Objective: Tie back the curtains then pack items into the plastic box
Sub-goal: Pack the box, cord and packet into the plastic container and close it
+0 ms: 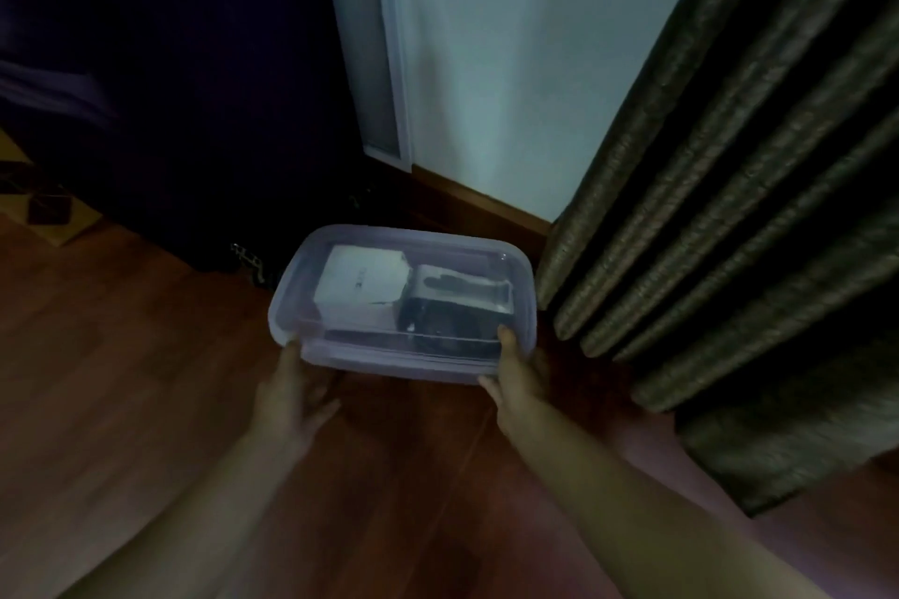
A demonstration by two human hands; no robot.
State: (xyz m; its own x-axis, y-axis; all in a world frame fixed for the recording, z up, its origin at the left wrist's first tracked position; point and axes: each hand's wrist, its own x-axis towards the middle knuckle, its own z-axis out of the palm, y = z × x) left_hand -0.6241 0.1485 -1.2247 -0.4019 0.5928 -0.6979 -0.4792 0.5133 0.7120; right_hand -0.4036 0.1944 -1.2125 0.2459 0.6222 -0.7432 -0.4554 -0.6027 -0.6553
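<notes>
Pressure at the near rim seems to be the step in hand, either seating the lid or shifting the packed box. On the left, the left hand [292,384] reaches in with fingers spread and fairly straight. Its tips touch the near left corner of the translucent, round-cornered plastic box [292,292], which sits on the dark wooden floor [146,355] close to the pale wall [486,88]. Through the clear lid [452,253] show a white carton [360,282] on the left and a grey-and-dark packet [462,302] just beside it on the right. At the near right corner the right hand [515,370] pinches the rim, thumb on top and fingers against the wall below. Before any lift the left hand should match that hold, so the box stays level and the contents do not slide. Pressing the corners in turn would seat the lid evenly. Further right the dark pleated curtain [729,209] hangs beside the box, and the dim light hides whether it is tied back.
</notes>
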